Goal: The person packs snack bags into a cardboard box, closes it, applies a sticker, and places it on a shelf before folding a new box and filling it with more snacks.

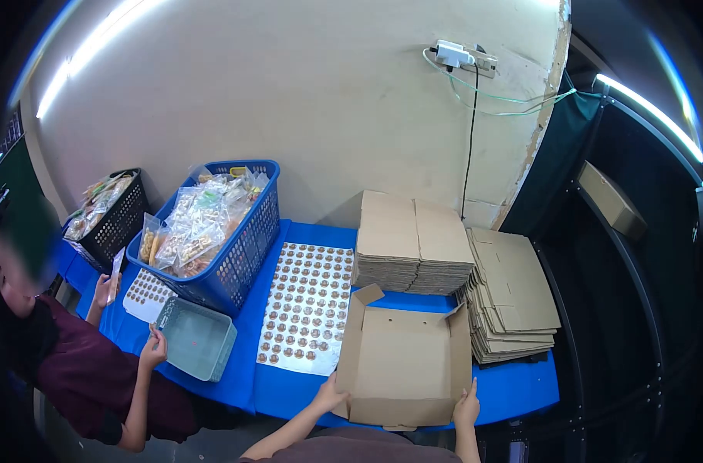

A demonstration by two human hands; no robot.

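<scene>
Nothing legible anywhere; print on the sticker sheet is too small.

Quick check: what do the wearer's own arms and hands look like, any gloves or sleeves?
No gloves, rings or watch show on the left hand or right hand. Both forearms are unsleeved. A mauve-brown garment shows at the bottom edge.

A sheet of round stickers lies just beyond the left hand; further left, a grey tray and a blue basket of snack bags. Stacks of flat cartons sit farther ahead.
</scene>
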